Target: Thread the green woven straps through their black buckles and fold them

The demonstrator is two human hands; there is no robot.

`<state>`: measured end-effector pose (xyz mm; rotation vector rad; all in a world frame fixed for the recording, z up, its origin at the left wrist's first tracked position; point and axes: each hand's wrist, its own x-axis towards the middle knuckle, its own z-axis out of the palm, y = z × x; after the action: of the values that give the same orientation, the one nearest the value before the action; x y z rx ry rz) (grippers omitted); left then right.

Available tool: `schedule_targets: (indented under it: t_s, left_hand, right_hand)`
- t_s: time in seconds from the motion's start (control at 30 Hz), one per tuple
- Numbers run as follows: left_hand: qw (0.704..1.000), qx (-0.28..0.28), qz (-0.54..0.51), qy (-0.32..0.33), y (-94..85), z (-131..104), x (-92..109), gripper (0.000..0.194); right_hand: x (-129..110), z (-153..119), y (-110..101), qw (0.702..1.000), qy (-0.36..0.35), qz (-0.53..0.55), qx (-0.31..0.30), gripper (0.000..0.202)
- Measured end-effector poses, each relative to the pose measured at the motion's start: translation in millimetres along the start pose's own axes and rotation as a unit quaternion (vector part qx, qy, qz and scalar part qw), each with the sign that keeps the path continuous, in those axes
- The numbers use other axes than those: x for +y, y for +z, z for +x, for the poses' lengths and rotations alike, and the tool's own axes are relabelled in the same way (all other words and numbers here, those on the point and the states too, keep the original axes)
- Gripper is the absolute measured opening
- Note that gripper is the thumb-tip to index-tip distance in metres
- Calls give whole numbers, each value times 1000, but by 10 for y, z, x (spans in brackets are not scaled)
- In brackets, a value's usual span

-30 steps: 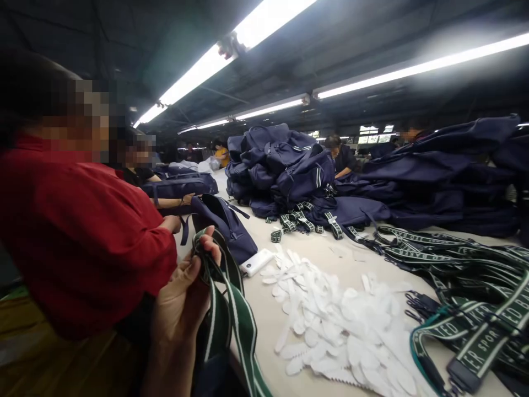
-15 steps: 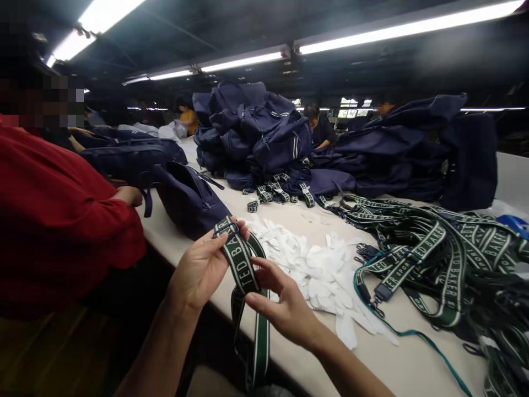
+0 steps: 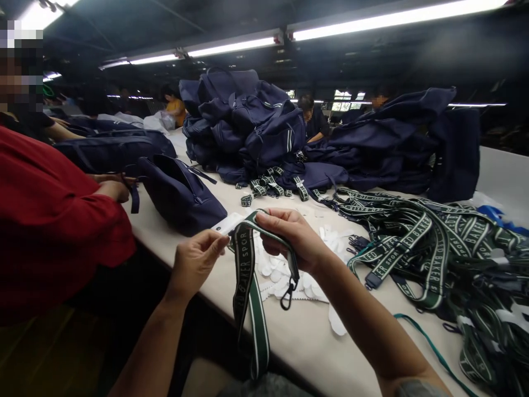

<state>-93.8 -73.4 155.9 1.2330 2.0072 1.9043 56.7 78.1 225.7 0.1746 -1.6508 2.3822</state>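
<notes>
A green and navy webbing shoulder strap with white lettering and pale edge stripes hangs in loops between my hands, over the table's front edge. My left hand is closed in a pinch at the strap's left side. Just past those fingertips shows a white strip; whether I hold it too, I cannot tell. With thumb on top, my right hand grips the upper part of the strap. A black snap hook dangles from the strap end below this hand. Behind lie scattered white paper-like pieces.
Many similar straps are heaped on the right of the pale table. Navy bags are piled at the back, and one open navy bag stands left. A person in red works close by on the left.
My right hand has risen and now grips the strap, with the snap hook hanging into view. My left hand has moved slightly down and left. The strap's lettered part hangs more upright.
</notes>
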Motion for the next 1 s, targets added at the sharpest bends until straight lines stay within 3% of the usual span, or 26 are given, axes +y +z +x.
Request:
schedule_targets:
  t_s: [0.03,0.07,0.1,0.17,0.23,0.27,0.33,0.47,0.57,0.7,0.8,0.87,0.9,0.93,1.0]
  left_hand:
    - [998,41,-2,49,-7,19,13,33]
    - [994,47,-33,91,-5,41,33,41]
    - [990,13,-77,119,4,66,56,52]
    - [973,-128,-153,115,30,124,93,57]
    - [951,-238,-185,66,49,184,109,40]
    - [944,-261,-194,48,52,211,110,32]
    - [945,-252,-205,26,48,250,107,23]
    - [955,-225,-192,-15,55,226,122,25]
    - [940,-289,-173,-58,129,106,116,26]
    - [897,-382,-181,-128,278,-106,10,32]
    - [888,-393,-164,-174,325,-225,-133,31]
    - [892,-389,-124,-195,312,-265,-253,29]
    - [895,-385,-105,-201,297,-274,-319,28]
    - [897,-380,-92,-205,279,-276,-388,27]
    - [902,-367,-85,-209,239,-266,-525,27]
  right_hand:
    - [-26,43,8,1000,5,5,-15,29]
    - [-39,82,17,1000,8,8,-27,29]
    - [-43,118,27,999,8,10,-37,28]
    - [-38,182,36,999,-2,16,-47,29]
    - [-33,237,22,998,-18,24,-47,30]
    - [-35,259,7,998,-27,31,-44,30]
    - [-52,288,-30,998,-39,47,-36,28]
    - [-160,300,-61,997,-57,53,-2,23]
    - [-341,312,-27,995,-89,31,41,22]
    - [-729,293,-19,976,-195,-8,96,27]
    - [-1050,180,-126,938,-226,-206,163,68]
    - [-1233,52,-249,881,-202,-377,200,67]
    - [-1309,-22,-318,869,-201,-406,199,76]
    - [-1376,-100,-389,880,-214,-379,189,75]
    - [-1482,-260,-528,933,-282,-163,151,37]
